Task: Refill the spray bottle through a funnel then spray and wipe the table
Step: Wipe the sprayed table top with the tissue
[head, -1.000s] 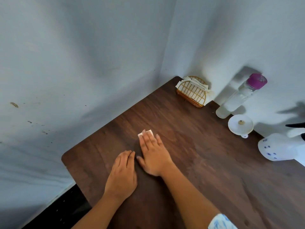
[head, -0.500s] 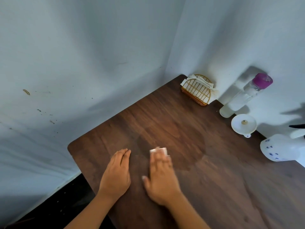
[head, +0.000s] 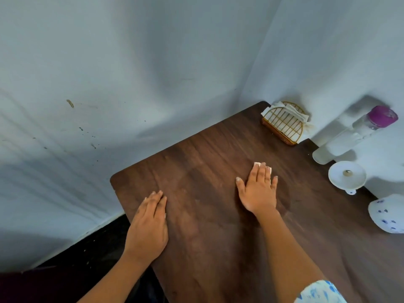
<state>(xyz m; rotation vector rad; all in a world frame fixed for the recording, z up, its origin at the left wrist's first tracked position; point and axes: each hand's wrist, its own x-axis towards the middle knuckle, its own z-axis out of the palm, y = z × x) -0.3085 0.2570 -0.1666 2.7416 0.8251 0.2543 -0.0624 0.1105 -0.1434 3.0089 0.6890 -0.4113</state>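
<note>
My right hand (head: 258,190) lies flat on the dark wooden table (head: 207,162), pressing a folded white tissue (head: 256,164) whose corners show past the fingertips. My left hand (head: 148,224) rests palm down near the table's left edge, holding nothing. A faint damp patch darkens the wood around the right hand. The white spray bottle with blue dots (head: 388,214) lies at the right edge, partly cut off. A white funnel (head: 347,176) sits upside down near the wall, beside a clear bottle with a purple cap (head: 349,136).
A gold wire napkin holder (head: 284,123) with white tissues stands in the far corner. Pale walls close the table on the far and right sides. Dark floor lies beyond the left edge of the table.
My right hand has slid the tissue to the right across the table, away from my left hand. The left hand has stayed planted. The view has shifted left.
</note>
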